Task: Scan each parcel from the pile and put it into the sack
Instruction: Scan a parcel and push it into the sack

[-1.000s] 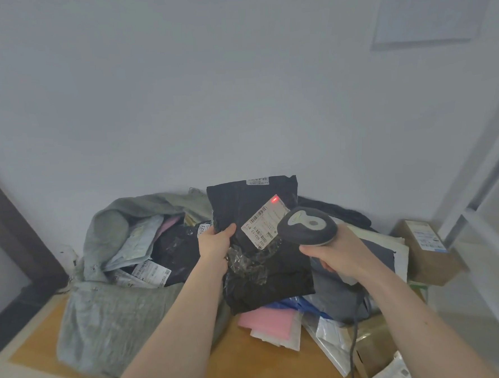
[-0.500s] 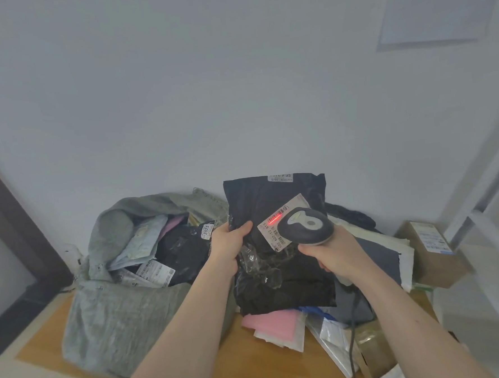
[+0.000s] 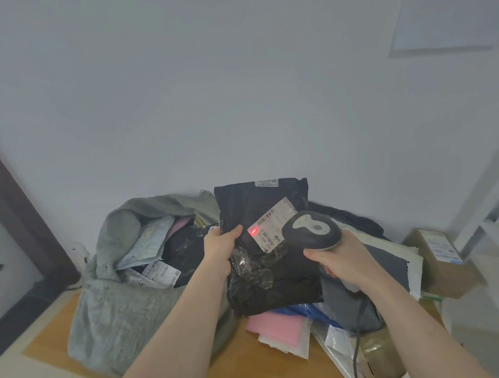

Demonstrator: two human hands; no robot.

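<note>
Pinching the black parcel (image 3: 267,243) by its edge, left hand (image 3: 220,250) could wobble — right hand (image 3: 339,263), wrapped round the scanner (image 3: 310,229), has its red dot (image 3: 254,231) barely on the label (image 3: 271,225) corner — misread likely.

black parcel (image 3: 263,246), grey sack (image 3: 118,308), pink mailer (image 3: 276,329)

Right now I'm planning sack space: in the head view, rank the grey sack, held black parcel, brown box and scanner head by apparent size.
1. grey sack
2. black parcel, though it is held nearer the camera
3. brown box, partly hidden and farther back, so unsure
4. scanner head
</note>
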